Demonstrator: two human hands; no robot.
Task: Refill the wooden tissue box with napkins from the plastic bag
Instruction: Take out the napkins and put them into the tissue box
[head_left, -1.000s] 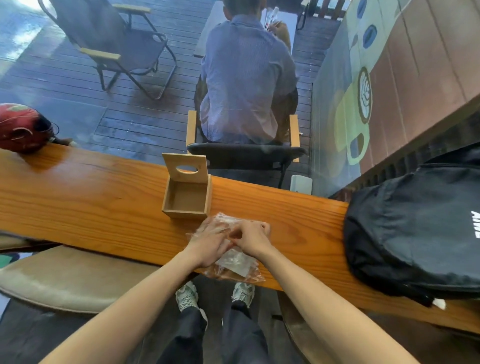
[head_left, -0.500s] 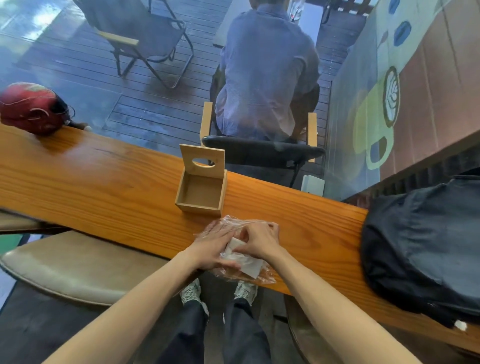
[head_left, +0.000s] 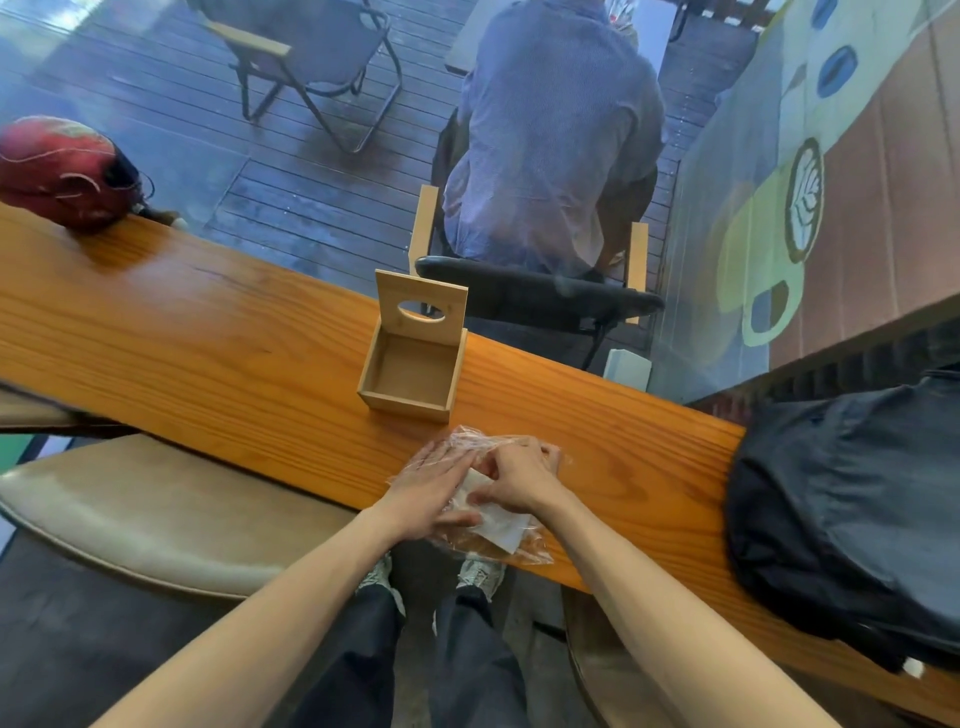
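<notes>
The box (head_left: 410, 369) sits empty on the tabletop (head_left: 208, 353), its lid standing up at the far side with an oval slot, so nothing has gone in yet. Just near of it lies the bag (head_left: 493, 540), thin crinkly clear plastic over the near edge, with white folded napkins (head_left: 498, 522) showing inside. The left hand (head_left: 434, 488) lies flat and open, pressing the bag down; the right hand (head_left: 519, 480) pinches at the napkins. Pulling them out and loading them remains, I'd say.
</notes>
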